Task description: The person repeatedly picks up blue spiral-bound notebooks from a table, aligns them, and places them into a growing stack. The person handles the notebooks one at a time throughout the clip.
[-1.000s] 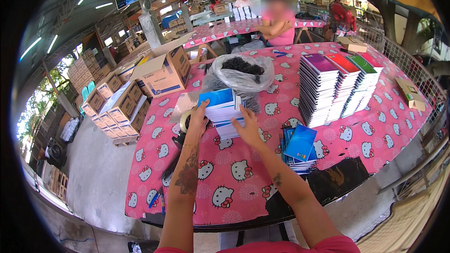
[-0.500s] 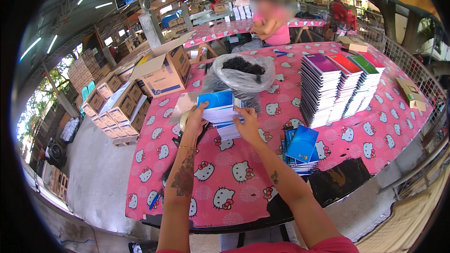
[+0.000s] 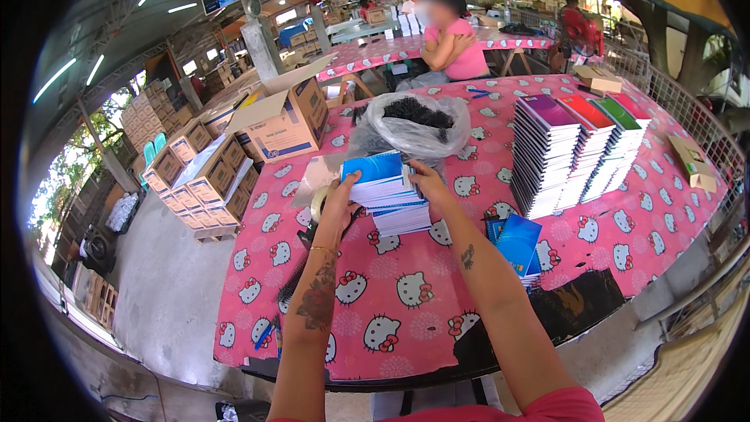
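Note:
Between my hands is a bundle of blue-covered notebooks (image 3: 373,169), its white page edges facing me. My left hand (image 3: 341,197) grips the left end, thumb on the blue cover. At the right end my right hand (image 3: 426,180) closes its fingers on the bundle's edge. Directly beneath sits a pile of white-edged notebooks (image 3: 402,219) on the table. Just beyond stands a clear plastic bag (image 3: 367,137) filled with black spiral wire coils (image 3: 418,113). Beside my right forearm lie blue spiral notebooks (image 3: 517,244), stacked unevenly.
Tall stacks of purple notebooks (image 3: 544,156), red notebooks (image 3: 591,144) and green notebooks (image 3: 617,141) stand right on the pink table (image 3: 422,293). An open carton (image 3: 285,126) and piled boxes (image 3: 205,180) are left. Another person (image 3: 453,51) sits across, arms folded.
The view has shifted slightly, moving the scene rightward. My right hand has moved up along the bundle's right end. The blue bundle now looks less even. The person opposite has turned and changed arm position.

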Available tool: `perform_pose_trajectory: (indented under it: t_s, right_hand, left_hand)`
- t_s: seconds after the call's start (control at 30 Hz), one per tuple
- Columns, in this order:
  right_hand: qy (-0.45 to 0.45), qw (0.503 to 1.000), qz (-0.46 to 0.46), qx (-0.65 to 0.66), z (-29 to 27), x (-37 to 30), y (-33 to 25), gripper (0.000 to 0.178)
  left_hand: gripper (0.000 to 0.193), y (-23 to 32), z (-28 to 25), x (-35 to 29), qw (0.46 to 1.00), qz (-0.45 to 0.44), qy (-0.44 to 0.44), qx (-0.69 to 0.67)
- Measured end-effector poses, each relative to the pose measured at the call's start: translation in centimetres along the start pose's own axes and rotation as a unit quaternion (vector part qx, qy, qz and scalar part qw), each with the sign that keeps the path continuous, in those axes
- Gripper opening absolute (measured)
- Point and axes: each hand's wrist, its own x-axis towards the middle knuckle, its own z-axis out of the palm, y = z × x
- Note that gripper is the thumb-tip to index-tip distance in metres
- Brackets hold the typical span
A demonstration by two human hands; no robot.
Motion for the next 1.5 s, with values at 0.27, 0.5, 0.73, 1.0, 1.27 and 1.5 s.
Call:
perform_pose_trajectory:
  t_s: [0.27, 0.5, 0.73, 1.0, 1.27, 1.5]
  right_hand:
    - [0.097, 0.993, -0.032, -0.055, -0.4, 1.9, 0.4, 0.036]
    - [0.038, 0.999, 0.029, -0.019, -1.4, 0.8, 0.5, 0.041]
    - [0.133, 0.950, 0.004, -0.283, -0.1, 1.1, -1.8, 0.048]
    - [0.057, 0.963, -0.026, -0.261, 0.7, 1.0, -7.0, 0.077]
    - [-0.041, 0.998, -0.032, 0.045, 3.9, -6.0, -11.1, 0.090]
    - [-0.006, 0.996, -0.064, 0.057, 2.7, -16.5, -7.6, 0.088]
  left_hand:
    - [0.072, 0.2, 1.5, 0.1, 1.000, 0.013, 0.000, -0.020]
    - [0.078, 0.1, 1.6, -0.4, 1.000, 0.013, 0.014, -0.021]
    - [0.088, -0.4, 2.0, 0.0, 0.998, 0.004, 0.068, 0.009]
    - [0.079, -0.4, 2.6, -2.0, 0.990, 0.134, 0.035, -0.032]
    - [0.073, 1.8, 4.2, -6.8, 0.965, 0.258, -0.014, -0.036]
    - [0.096, 0.7, 0.8, -15.0, 0.982, 0.123, -0.126, -0.068]
